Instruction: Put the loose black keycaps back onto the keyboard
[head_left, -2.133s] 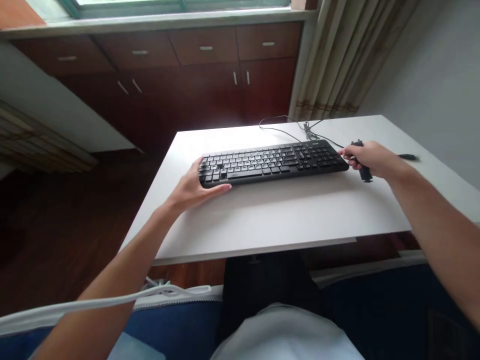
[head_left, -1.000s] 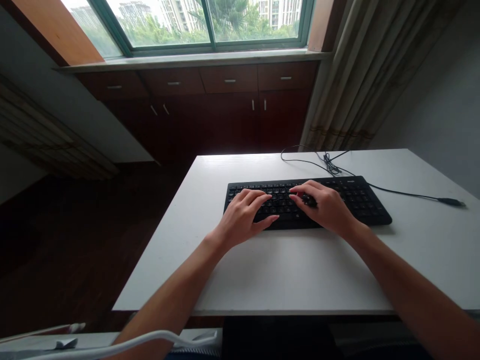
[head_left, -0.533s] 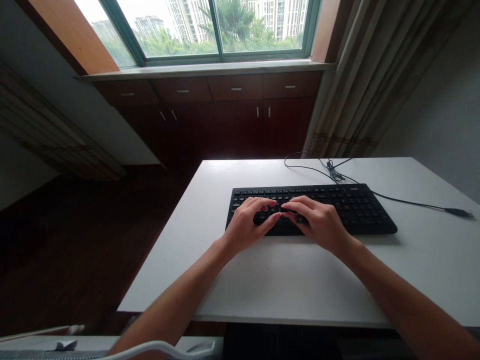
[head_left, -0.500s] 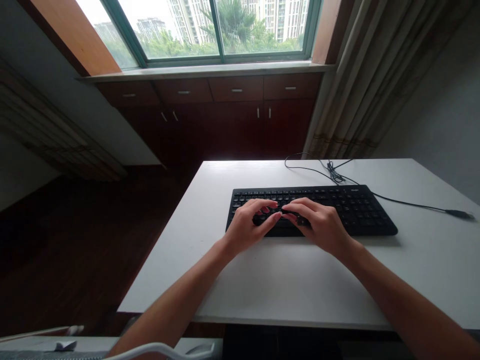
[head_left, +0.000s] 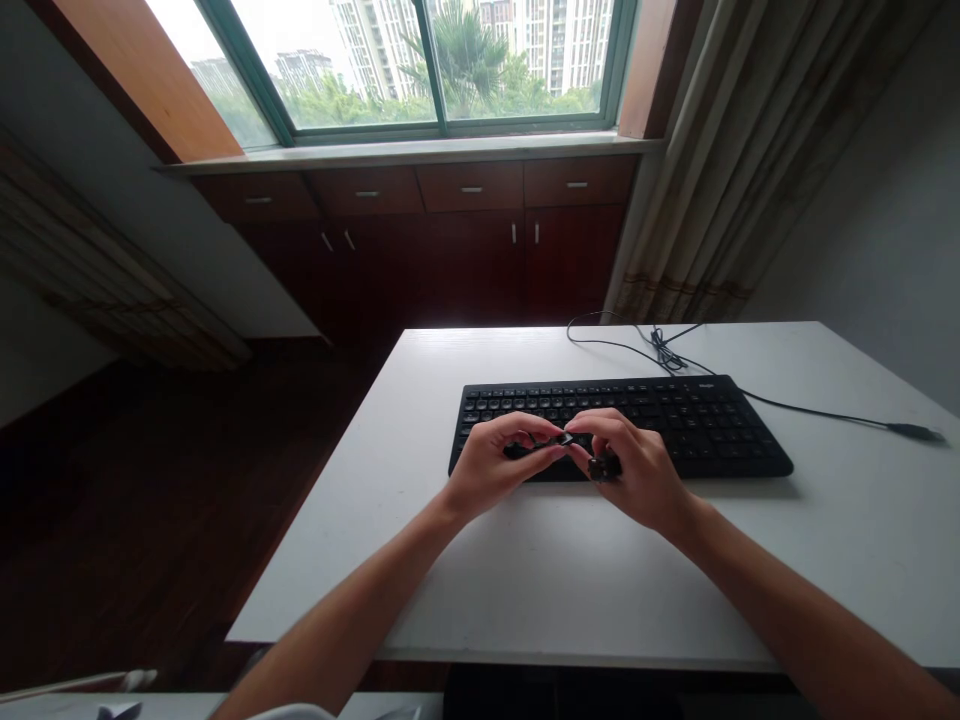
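Note:
A black keyboard [head_left: 697, 425] lies on the white table, with both hands over the front of its letter keys. Between the fingertips of the two hands is a small black piece, apparently a keycap [head_left: 566, 438], pinched from both sides. My left hand [head_left: 491, 455] closes thumb and forefinger on its left edge. From the other side, the thumb and forefinger of my right hand [head_left: 637, 460] grip it too. Several small dark pieces [head_left: 602, 467] sit tucked under the curled fingers of the right hand, too dark to make out. The hands hide part of the lower key rows.
The keyboard's black cable [head_left: 664, 350] lies bunched behind it and runs right to a plug [head_left: 915, 431]. The white table [head_left: 570, 570] ends at a front edge near my forearms. A dark red cabinet [head_left: 465, 260] stands beyond it under the window.
The fingertips have come together, and the small black piece between them now shows. My right hand has turned a little, exposing the dark pieces under its fingers. The keyboard stays in place.

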